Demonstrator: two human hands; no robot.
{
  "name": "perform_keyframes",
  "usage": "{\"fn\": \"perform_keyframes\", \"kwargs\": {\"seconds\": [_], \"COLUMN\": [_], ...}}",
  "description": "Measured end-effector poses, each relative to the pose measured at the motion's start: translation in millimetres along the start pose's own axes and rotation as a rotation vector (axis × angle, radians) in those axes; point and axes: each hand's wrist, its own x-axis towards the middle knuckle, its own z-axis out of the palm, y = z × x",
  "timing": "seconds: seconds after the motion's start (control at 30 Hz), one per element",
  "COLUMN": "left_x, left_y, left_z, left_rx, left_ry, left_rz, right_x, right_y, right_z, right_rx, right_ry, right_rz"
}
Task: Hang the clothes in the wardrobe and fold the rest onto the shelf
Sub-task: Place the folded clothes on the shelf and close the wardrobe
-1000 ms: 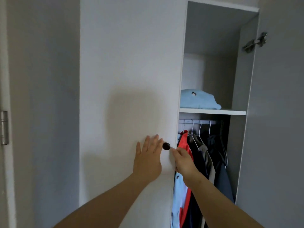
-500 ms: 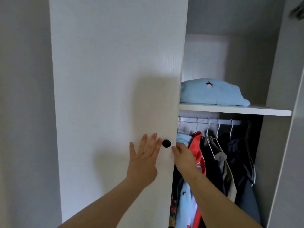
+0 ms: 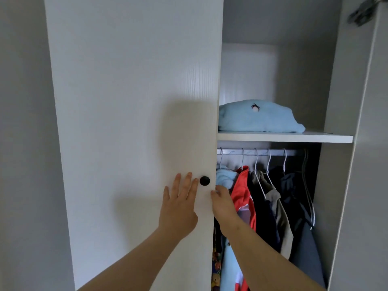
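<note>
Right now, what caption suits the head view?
Left hand flat on wardrobe door, right hand gripping its edge; folded blue garment on shelf.

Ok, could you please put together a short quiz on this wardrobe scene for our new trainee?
1. True or false: the left hand grips the black knob.
2. What lies on the shelf? A: a folded light blue top. B: a stack of books. C: a pair of shoes.
3. Fill the gap: the right hand has its fingers at the ___ of the door.

Key
1. False: it rests flat on the door, beside the knob.
2. A.
3. Edge.
</note>
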Motion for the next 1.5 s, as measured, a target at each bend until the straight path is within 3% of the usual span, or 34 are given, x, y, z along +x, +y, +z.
{"fn": "perform_keyframes", "kwargs": {"seconds": [0.2, 0.33, 0.43, 0.83, 1.07, 1.3, 1.5], "left_x": [-33.5, -61.1, -83.0, -156.6, -184.6, -197.3, -187.4], "left_y": [10.7, 32.9, 53.2, 190.0, 280.9, 337.5, 348.9], "left_z": [-47.2, -93.8, -122.1, -203.4, -243.0, -250.2, -256.9], "left_rx": [-0.251, -0.725, -0.909, -1.233, -1.333, -1.338, -1.509], "left_ry": [0.059, 0.057, 0.037, -0.066, -0.069, -0.085, -0.145], "left_rz": [0.074, 0.018, 0.052, 0.212, 0.174, 0.125, 0.013], "right_x": [-54.9, -105.3, -147.9, -275.4, -319.1, -316.2, -284.9], "right_y": [-15.7, -21.1, -24.5, -66.0, -86.6, -82.2, -79.3], "right_z": [-26.6, -62.4, -88.0, -236.4, -337.8, -407.5, -436.5], "right_rx": [-0.09, -0.145, -0.115, -0.155, -0.208, -0.281, -0.193], "right_ry": [0.109, 0.208, 0.284, 0.551, 0.679, 0.706, 0.445], "right_rz": [0.058, 0.08, 0.08, 0.0, -0.063, -0.048, 0.047]}}
